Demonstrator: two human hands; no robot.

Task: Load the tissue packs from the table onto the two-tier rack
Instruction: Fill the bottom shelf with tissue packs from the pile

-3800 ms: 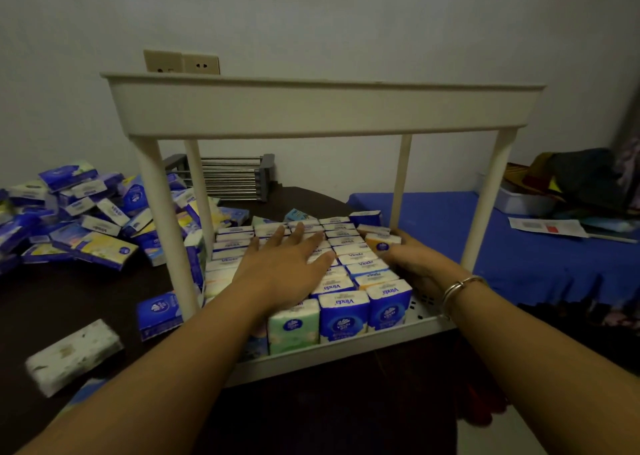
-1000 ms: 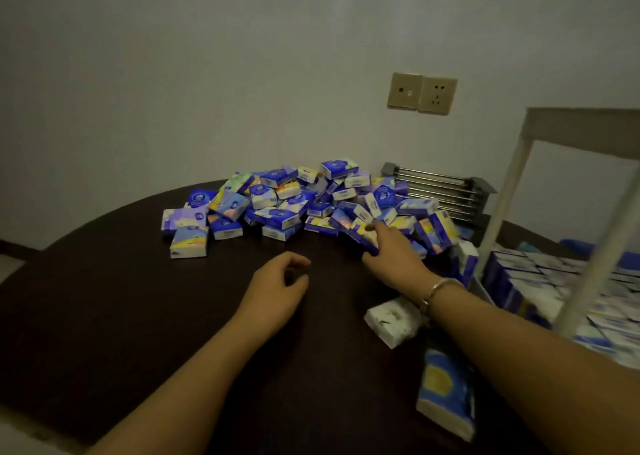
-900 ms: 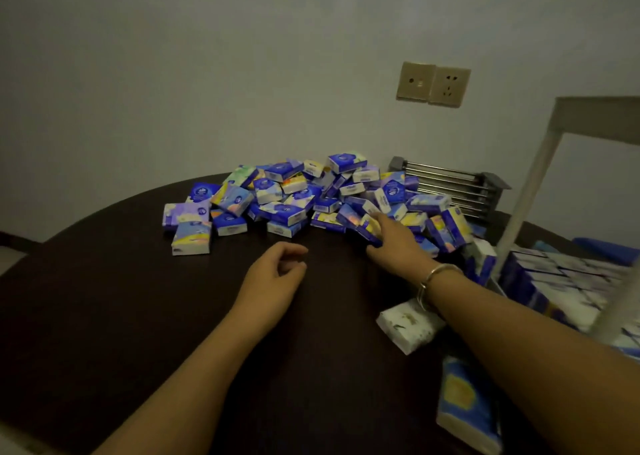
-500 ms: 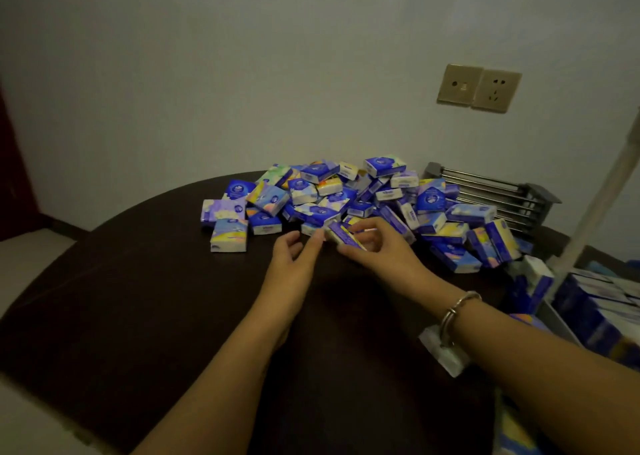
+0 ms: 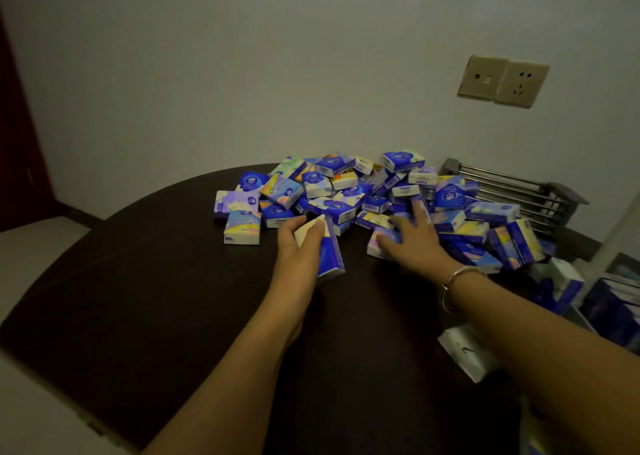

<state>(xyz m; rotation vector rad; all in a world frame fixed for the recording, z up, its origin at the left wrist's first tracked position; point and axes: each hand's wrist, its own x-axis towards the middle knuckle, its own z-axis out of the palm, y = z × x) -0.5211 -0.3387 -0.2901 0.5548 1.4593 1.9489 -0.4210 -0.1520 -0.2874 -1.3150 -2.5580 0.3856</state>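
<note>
We see one blue tissue pack (image 5: 330,248) gripped in the left hand (image 5: 300,247) above the dark table (image 5: 145,281), just before the heaped pile of packs (image 5: 374,195); the right hand (image 5: 412,238) spreads wide, fingers on the pile, too many to count

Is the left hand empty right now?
No, the left hand grips a blue and white tissue pack near the pile.

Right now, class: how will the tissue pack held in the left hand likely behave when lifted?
The tissue pack is probably light, since the left hand holds it alone by its fingers. Its glossy wrapper may be slippery. It likely squashes a little, being soft tissue, and its flat sides shouldn't roll.
</note>
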